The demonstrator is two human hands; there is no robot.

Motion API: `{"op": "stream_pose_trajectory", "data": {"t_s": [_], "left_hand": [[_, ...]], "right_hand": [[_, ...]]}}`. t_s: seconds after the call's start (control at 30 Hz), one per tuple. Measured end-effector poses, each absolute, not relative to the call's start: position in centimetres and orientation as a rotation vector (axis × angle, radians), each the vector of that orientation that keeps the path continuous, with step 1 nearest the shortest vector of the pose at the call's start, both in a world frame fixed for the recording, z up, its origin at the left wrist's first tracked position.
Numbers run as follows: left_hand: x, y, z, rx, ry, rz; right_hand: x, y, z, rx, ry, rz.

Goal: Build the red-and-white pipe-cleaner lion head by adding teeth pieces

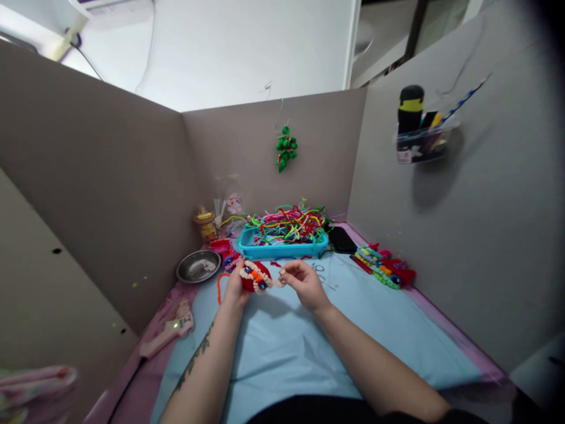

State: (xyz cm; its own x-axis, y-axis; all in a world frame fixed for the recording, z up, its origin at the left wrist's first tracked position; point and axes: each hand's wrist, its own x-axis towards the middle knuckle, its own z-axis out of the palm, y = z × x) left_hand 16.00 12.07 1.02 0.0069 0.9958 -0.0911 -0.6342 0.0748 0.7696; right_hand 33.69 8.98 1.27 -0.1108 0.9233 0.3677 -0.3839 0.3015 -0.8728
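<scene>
My left hand [237, 287] is closed around a small red craft figure [257, 277], which looks made of fuzzy chenille stems. Cream twisted trim, blue eye-like spots and an orange middle show on its face. From its right side a cream strand [278, 283] runs to my right hand [304, 282], whose thumb and fingers pinch the strand's end. Both hands are raised a little over the blue sheet. An orange chenille stem [219, 288] curves beside my left hand, and pink and purple fuzzy pieces [225, 252] lie just behind it.
A blue basket [282, 252] heaped with coloured chenille stems stands at the back. Left are a metal bowl [198, 268] with small white bits and a pink glue gun [170, 335] with a cord. Right are a black phone [342, 240] and finished-looking fuzzy pieces [384, 266]. Grey panels enclose the table.
</scene>
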Motion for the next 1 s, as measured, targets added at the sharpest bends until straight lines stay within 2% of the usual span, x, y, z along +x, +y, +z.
{"op": "stream_pose_trajectory", "data": {"t_s": [0.17,0.37,0.73,1.0], "left_hand": [[15.9,12.3,1.0,0.583,0.73,1.373],[16.8,11.4,0.9,0.876,0.85,1.443],[16.7,9.8,1.6,1.492,1.114,1.443],[17.0,9.3,1.5,1.652,1.113,1.402]], "right_hand": [[33.2,8.7,1.2,-0.496,-1.189,1.358],[33.2,8.4,1.6,-0.522,-1.196,1.355],[33.5,8.4,1.9,-0.721,-1.473,0.979],[33.8,8.7,1.5,-0.809,-1.652,0.685]]}}
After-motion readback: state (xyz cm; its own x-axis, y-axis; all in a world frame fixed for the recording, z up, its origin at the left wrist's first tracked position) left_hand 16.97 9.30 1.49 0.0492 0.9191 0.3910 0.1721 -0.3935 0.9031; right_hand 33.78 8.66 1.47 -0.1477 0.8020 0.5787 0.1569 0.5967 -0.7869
